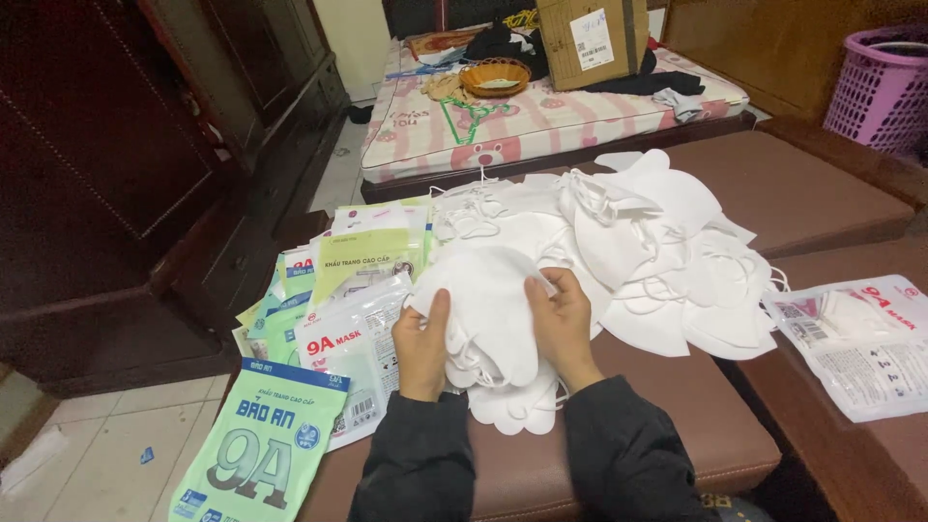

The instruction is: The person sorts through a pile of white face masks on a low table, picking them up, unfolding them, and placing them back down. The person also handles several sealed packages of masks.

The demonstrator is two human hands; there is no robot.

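My left hand (pixel 422 340) and my right hand (pixel 562 322) both grip a small stack of white face masks (pixel 488 309), one hand on each side, thumbs on top. The stack is held just above a brown cushioned bench (pixel 677 425). Behind it spreads a big loose pile of white masks (pixel 638 242) with tangled ear loops. To the left of my left hand lie several flat mask pouches, white ones (pixel 348 353) and green ones (pixel 266 449), fanned over the bench's edge.
A filled white mask pouch (pixel 860 343) lies on a second brown cushion at the right. Beyond is a pink patterned mattress (pixel 541 121) with a cardboard box (pixel 592 39), a woven basket (pixel 495 75) and clothes. A purple laundry basket (pixel 882 82) stands far right; dark wooden cabinets (pixel 145 145) line the left.
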